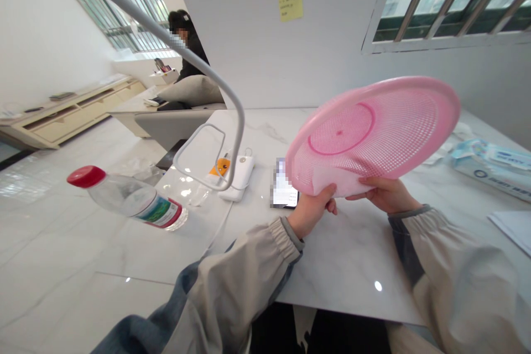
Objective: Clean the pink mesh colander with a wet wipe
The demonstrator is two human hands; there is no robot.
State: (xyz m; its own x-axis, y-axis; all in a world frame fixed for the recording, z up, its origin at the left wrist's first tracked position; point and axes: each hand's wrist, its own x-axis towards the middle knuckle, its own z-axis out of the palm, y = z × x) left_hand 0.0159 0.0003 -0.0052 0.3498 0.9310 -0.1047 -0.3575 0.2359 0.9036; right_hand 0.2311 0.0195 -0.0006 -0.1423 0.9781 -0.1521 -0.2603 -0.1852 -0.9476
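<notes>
A round pink mesh basket [398,127] is held up above the table, tilted so that its perforated inside faces me. A thin white wipe [336,180] is folded over its near rim. My left hand [313,211] grips that rim through the wipe, thumb on the inner side. Close to its right, my right hand [384,194] pinches the rim at the wipe's other end, thumb inside and fingers beneath. Part of the basket's underside is hidden from me. A lit phone [284,191] lies on the table behind my left hand.
A red-capped water bottle [136,204] is at the left, near a white power bank [240,177] and a curved grey metal tube [238,110]. A wipes pack [493,168] and white paper [512,227] lie right. A person [191,50] sits behind the partition [257,61].
</notes>
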